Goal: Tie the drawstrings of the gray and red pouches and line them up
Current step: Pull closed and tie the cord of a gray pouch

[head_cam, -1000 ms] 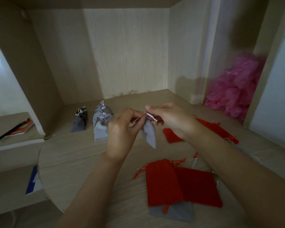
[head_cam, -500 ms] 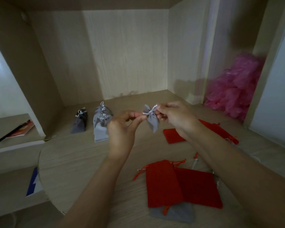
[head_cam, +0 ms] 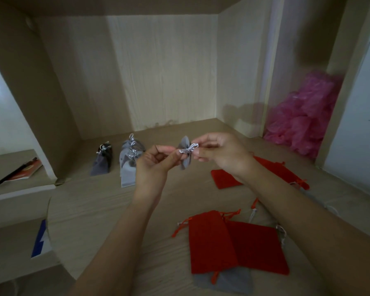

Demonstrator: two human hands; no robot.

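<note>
A small gray pouch [head_cam: 185,157] hangs in the air above the table, its neck gathered. My left hand [head_cam: 156,163] pinches one end of its silver drawstring [head_cam: 187,148] and my right hand [head_cam: 218,153] pinches the other end. Tied gray pouches [head_cam: 128,169] and a darker gray one [head_cam: 100,163] stand at the back left. Two flat red pouches [head_cam: 233,246] lie in front on top of a flat gray pouch [head_cam: 229,283]. More red pouches [head_cam: 224,179] lie under my right forearm.
The wooden table [head_cam: 94,210] sits in an alcove with walls behind and to the left. Pink plastic bags [head_cam: 303,122] are piled at the right. A book with a pen [head_cam: 19,173] lies on a lower shelf at left. A blue-and-white item [head_cam: 41,240] lies below the table's left edge.
The gray pouch has risen and its neck has been drawn closed. Both hands have moved up slightly, pulling the silver string ends apart.
</note>
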